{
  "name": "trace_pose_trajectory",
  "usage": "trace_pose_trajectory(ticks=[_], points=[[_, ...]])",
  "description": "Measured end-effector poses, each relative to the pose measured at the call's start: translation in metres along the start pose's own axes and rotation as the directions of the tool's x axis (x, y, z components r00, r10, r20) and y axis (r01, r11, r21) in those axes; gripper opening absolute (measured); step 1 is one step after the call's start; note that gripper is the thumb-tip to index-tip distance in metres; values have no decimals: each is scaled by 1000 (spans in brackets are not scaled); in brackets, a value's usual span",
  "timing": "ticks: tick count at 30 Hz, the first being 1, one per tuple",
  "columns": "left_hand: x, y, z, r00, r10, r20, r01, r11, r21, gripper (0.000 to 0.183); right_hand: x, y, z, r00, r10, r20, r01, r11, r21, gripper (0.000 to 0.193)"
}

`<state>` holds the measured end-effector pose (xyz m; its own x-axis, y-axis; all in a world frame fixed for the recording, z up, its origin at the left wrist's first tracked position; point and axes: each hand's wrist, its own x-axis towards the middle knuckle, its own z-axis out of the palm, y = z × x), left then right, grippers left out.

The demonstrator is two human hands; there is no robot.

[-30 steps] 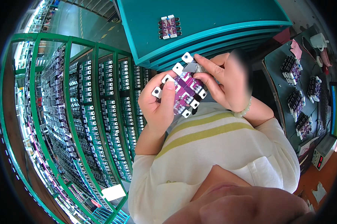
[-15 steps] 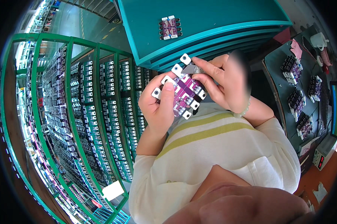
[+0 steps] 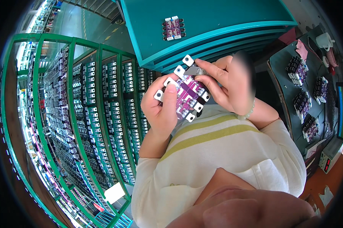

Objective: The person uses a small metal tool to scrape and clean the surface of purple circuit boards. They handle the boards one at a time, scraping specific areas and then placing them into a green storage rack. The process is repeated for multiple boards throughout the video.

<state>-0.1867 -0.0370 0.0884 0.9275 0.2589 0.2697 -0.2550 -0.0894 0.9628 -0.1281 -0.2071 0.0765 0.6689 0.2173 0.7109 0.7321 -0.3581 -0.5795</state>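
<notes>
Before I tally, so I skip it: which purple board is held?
The purple board in the left hand; the single board on the teal cabinet and boards on the dark table lie untouched.

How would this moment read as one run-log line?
left hand: holds purple circuit board | right hand: pinches flat grey tool at board's far edge | on teal cabinet: second purple board

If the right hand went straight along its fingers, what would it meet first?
Probably the purple board, at its upper white tabs; the grey blade-like tool in the right hand overlaps it, though depth's unclear.
</notes>
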Motion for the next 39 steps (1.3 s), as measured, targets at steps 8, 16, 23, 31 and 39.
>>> trace_pose_trajectory(ticks=[8,16,23,31,39], points=[[-1,-1,-2,1000,-2,0,2,1000,9,18,0,-2,1,1000,11,-12,-11,1000,9,32],[-2,-1,-1,1000,-10,-10,10,1000,-7,18,0,-3,1,1000,23,-8,-23,1000,6,32],[-3,-2,-2,1000,0,-4,0,1000,6,18,-1,-3,1,1000,25,6,-25,1000,18,32],[-1,0,1,998,-61,-34,56,989,-136,19,2,0,-5,992,100,82,-113,978,176,30],[1,-8,0,994,-111,6,109,963,-248,19,2,26,-6,630,562,535,-647,0,762,33]])
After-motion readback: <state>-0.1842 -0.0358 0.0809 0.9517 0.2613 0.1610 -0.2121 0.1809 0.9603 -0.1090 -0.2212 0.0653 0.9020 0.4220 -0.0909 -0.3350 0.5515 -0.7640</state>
